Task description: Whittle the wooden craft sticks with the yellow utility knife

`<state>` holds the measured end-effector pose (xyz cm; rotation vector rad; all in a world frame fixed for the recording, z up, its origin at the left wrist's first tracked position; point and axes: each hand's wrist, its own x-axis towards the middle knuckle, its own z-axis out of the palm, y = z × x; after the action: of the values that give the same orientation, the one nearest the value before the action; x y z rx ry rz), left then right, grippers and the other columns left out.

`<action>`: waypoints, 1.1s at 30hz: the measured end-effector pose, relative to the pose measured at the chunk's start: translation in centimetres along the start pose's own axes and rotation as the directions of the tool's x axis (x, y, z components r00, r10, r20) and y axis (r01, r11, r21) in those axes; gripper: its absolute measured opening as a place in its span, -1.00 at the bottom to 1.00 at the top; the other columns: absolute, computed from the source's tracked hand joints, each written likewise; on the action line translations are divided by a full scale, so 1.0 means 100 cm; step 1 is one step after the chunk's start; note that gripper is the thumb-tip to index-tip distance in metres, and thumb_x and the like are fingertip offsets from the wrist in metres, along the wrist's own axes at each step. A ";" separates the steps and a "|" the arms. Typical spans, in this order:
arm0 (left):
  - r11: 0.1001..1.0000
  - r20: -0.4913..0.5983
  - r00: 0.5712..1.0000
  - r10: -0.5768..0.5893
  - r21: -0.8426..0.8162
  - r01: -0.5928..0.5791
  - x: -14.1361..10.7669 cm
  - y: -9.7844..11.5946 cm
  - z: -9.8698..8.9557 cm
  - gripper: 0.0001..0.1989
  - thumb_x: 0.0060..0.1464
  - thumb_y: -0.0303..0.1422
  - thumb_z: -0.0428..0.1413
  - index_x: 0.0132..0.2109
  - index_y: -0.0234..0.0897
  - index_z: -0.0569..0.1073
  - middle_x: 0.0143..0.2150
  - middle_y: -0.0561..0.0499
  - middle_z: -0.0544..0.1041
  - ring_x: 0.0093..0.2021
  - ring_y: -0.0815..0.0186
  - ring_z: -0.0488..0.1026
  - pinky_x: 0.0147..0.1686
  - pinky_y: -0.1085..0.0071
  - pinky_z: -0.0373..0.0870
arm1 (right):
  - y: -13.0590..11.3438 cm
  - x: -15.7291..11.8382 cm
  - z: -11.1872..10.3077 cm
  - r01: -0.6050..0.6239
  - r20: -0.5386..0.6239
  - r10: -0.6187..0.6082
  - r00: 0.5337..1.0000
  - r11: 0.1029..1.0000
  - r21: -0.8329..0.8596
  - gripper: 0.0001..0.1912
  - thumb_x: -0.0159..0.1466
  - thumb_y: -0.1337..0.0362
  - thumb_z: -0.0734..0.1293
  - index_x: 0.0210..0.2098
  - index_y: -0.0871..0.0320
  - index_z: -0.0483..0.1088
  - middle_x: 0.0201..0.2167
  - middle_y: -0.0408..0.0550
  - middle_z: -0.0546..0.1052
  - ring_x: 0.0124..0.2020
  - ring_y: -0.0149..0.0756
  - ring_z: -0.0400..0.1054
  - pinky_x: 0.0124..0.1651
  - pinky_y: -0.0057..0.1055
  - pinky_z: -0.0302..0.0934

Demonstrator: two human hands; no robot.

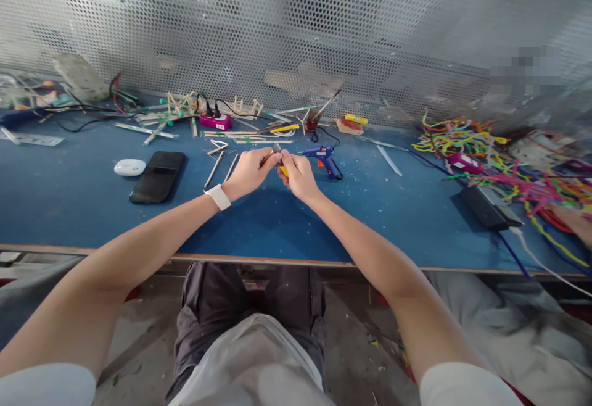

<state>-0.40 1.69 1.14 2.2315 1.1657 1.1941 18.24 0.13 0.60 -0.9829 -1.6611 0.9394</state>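
My right hand (pixel 300 174) is closed around a yellow-handled utility knife (pixel 283 171), mostly hidden by the fingers. A grey metal blade (pixel 276 147) shows at the fingertips where both hands meet. My left hand (pixel 250 173), with a white band on its wrist, is closed in a pinch against the right thumb; what it holds is too hidden to name. Thin wooden sticks (pixel 213 169) lie beside the left hand, near a small joined stick piece (pixel 217 145). Just right of the right hand is a blue glue gun (pixel 326 160) with an orange trigger.
A black phone (pixel 158 176) and a white oval case (pixel 130 167) lie left. Behind are a purple power socket (pixel 215 121), stick frames (pixel 178 108) and a yellow cutter (pixel 284 128). Tangled coloured wires (pixel 462 137) and a black box (pixel 490 207) sit right, near another person's hand (pixel 573 222).
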 end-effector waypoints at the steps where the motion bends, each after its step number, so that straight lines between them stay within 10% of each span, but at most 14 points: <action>1: 1.000 0.011 1.000 0.007 0.024 -0.007 0.000 0.000 -0.001 -0.51 0.56 -0.19 0.13 -0.39 -0.15 0.19 -0.53 0.13 0.25 -0.50 0.34 0.21 -0.39 0.33 0.07 | 0.000 0.000 -0.001 0.011 0.013 -0.011 1.000 1.000 -0.011 -0.11 0.51 -0.60 0.15 -0.50 0.04 0.31 -0.66 -0.19 0.29 -0.63 -0.40 0.18 -0.56 -0.43 0.09; 9: 0.977 0.070 0.995 0.078 0.191 -0.090 -0.001 -0.006 -0.006 -0.69 0.59 -0.19 0.08 -0.21 -0.17 0.45 -0.40 -0.01 0.53 -0.44 0.22 0.42 -0.37 0.31 0.11 | -0.002 0.000 -0.005 0.023 0.071 -0.024 0.997 1.000 0.020 -0.12 0.50 -0.61 0.17 -0.48 0.05 0.35 -0.67 -0.19 0.30 -0.63 -0.40 0.17 -0.57 -0.43 0.07; 33: 0.995 0.000 1.000 -0.001 -0.104 0.001 0.001 0.002 0.002 -0.48 0.58 -0.05 0.04 -0.38 -0.19 0.34 -0.50 0.09 0.37 -0.46 0.35 0.22 -0.42 0.36 0.13 | -0.004 0.000 0.002 0.005 0.002 -0.005 1.000 0.999 0.047 -0.11 0.49 -0.62 0.16 -0.50 0.04 0.32 -0.68 -0.19 0.28 -0.64 -0.40 0.16 -0.59 -0.43 0.05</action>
<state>-0.13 1.71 1.20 2.1538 1.0784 1.2262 17.98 -0.09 0.89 -0.9462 -1.6361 0.9721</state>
